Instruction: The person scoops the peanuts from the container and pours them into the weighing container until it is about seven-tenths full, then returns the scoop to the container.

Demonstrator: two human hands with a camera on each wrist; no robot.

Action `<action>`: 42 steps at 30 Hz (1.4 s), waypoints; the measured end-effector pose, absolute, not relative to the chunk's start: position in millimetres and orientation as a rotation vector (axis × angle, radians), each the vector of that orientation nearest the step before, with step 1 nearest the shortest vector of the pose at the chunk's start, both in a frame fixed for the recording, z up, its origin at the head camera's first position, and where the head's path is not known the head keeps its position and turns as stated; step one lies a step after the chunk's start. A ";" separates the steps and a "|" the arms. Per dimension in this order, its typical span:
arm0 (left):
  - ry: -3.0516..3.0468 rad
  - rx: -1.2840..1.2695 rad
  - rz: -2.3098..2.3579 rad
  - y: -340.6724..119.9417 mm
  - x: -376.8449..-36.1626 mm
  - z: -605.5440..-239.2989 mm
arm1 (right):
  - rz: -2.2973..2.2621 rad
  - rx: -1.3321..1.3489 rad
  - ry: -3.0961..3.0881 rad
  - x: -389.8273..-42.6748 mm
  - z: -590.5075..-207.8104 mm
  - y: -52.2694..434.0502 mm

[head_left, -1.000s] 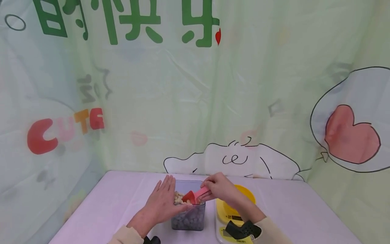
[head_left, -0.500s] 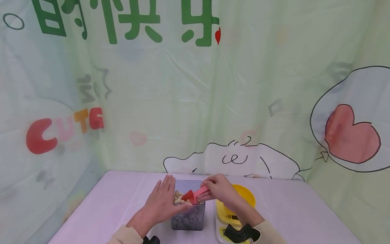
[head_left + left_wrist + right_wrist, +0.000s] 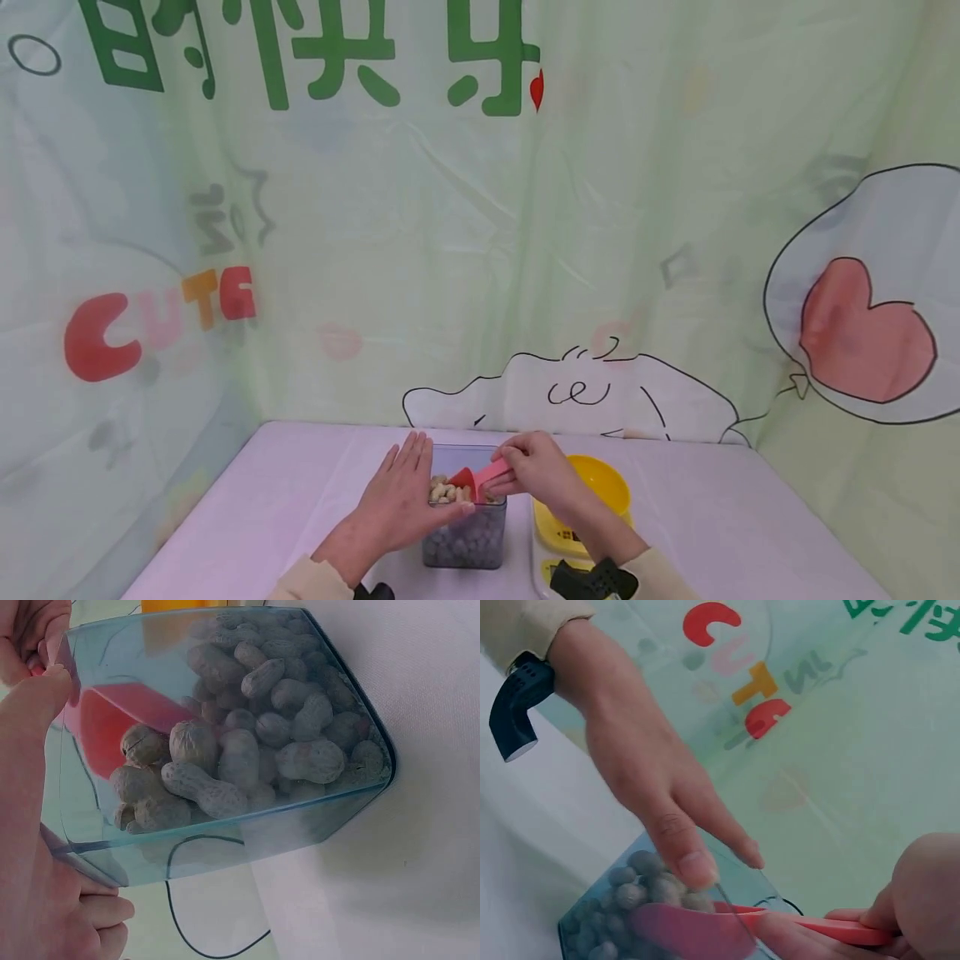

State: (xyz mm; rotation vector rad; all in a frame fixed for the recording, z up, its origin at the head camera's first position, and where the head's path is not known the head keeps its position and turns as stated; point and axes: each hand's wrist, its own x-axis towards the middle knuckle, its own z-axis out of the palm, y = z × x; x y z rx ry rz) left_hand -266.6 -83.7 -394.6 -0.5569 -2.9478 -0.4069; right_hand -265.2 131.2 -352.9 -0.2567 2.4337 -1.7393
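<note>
My left hand point(image 3: 397, 500) rests flat against the clear square plastic container of peanuts point(image 3: 465, 533), near centre on the tabletop point(image 3: 300, 500). My right hand point(image 3: 536, 471) pinches the red plastic scoop point(image 3: 472, 482) inside it. Tilting could spill peanuts beside the yellow bowl point(image 3: 600, 483).

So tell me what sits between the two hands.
The clear box of peanuts, with the red scoop dipping in, seen in the head view.
</note>
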 end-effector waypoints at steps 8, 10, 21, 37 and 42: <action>-2.946 -0.565 -0.427 -83.9 -266.4 -393.8 | -1.703 -0.260 2.435 -265.0 -351.7 126.5; -2.952 -0.560 -0.431 -84.2 -266.1 -393.8 | -1.714 -0.244 2.404 -264.0 -350.9 127.9; -2.956 -0.561 -0.426 -87.3 -266.8 -393.1 | -1.695 -0.270 2.384 -263.5 -348.6 127.4; -2.951 -0.581 -0.460 -84.6 -266.1 -394.2 | -1.751 -0.249 2.322 -268.2 -353.9 129.8; -2.966 -0.558 -0.456 -84.9 -266.8 -394.5 | -1.810 -0.229 2.250 -270.7 -357.7 137.6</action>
